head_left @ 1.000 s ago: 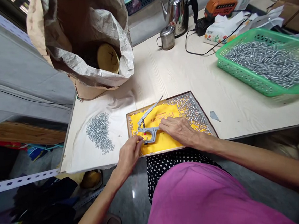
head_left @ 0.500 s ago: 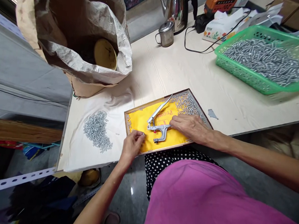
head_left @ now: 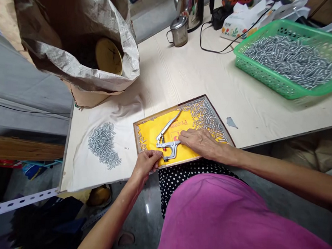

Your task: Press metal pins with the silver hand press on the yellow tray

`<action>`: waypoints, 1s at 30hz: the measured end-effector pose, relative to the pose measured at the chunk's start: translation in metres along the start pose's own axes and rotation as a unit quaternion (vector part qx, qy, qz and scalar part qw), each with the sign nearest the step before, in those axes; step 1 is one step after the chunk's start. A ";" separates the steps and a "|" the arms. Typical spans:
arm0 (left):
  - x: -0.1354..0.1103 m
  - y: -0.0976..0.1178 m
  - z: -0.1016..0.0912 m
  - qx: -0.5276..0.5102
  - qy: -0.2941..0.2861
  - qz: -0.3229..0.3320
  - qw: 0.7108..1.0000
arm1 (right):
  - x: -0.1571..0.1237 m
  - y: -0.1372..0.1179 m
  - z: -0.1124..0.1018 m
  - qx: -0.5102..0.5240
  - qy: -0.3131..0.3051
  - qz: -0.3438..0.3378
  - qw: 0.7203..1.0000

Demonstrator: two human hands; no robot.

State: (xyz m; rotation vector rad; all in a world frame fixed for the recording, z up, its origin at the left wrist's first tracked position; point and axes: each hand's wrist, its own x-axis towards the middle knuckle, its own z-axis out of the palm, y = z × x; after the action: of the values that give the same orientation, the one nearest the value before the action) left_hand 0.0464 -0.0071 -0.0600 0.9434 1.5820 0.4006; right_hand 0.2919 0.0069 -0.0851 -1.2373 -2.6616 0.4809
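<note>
Grey snap-fastener pliers (head_left: 172,147) lie over the yellow-lined tray (head_left: 134,133), their long upper lever (head_left: 170,124) spread away from the lower frame. My right hand (head_left: 200,142) is closed around the lower handle end. Close beside the jaw tips, my left hand (head_left: 148,162) pinches something too small to make out, likely hidden by the fingertips. Small metal pins (head_left: 205,116) heap along the tray's far right corner, and some lie at its left edge. Left of the tray, a pile of similar shiny pins (head_left: 103,144) rests on a white cloth (head_left: 80,168).
A green basket (head_left: 267,80) full of metal pins stands at the right. An open sack-lined carton (head_left: 97,93) holding a yellow bowl (head_left: 108,56) is at the left. Behind stand a metal cup (head_left: 179,32), a kettle (head_left: 189,6), a tissue pack (head_left: 232,25) and a black cable (head_left: 216,51).
My left hand has moved right, up to the jaws of the pliers. The pliers and my right hand have shifted slightly left in view, as has the whole scene.
</note>
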 end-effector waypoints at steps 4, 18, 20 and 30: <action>0.004 0.000 0.001 0.011 -0.009 0.001 1.000 | 0.000 -0.005 -0.006 -0.007 -0.012 0.013 1.000; 0.008 0.003 -0.003 0.120 -0.045 -0.017 0.992 | 0.006 -0.007 -0.012 -0.005 -0.021 0.009 1.000; 0.007 0.004 -0.003 0.128 -0.056 -0.016 0.990 | 0.011 0.003 -0.012 -0.009 0.011 -0.002 1.000; 0.006 0.005 -0.002 0.150 -0.051 -0.021 0.987 | 0.048 0.052 -0.005 -0.061 0.007 -0.074 0.995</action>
State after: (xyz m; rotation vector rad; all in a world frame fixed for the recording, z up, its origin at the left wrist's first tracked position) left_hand 0.0460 0.0006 -0.0600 1.1385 1.5915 0.0833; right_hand 0.2993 0.0763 -0.0979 -1.0586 -2.7804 0.2891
